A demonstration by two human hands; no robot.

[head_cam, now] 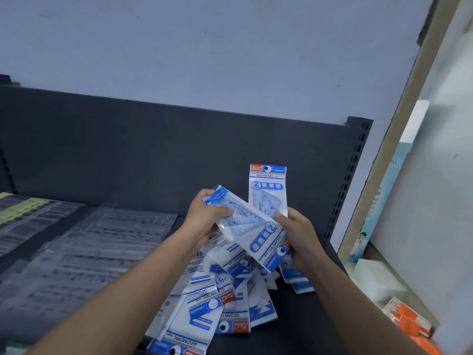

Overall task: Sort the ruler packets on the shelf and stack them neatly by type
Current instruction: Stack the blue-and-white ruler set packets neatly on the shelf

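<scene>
Gripping one tilted GEOMETRIC ruler packet (252, 234) between them, both hands are up above the shelf. The left hand (204, 213) curls round its upper-left end, thumb on top, and the right hand (300, 238) pinches its lower-right side. Behind it an upright packet (267, 190) of the same blue-and-white type rises, its lower end hidden by the right hand, so I can't tell what holds it. Below, a loose heap of packets (222, 298) sprawls on the dark shelf (302, 316), some face down. To the left, clear-sleeved rulers (89, 252) lie flat in rows. Orange boxes (407, 321) sit far right.
</scene>
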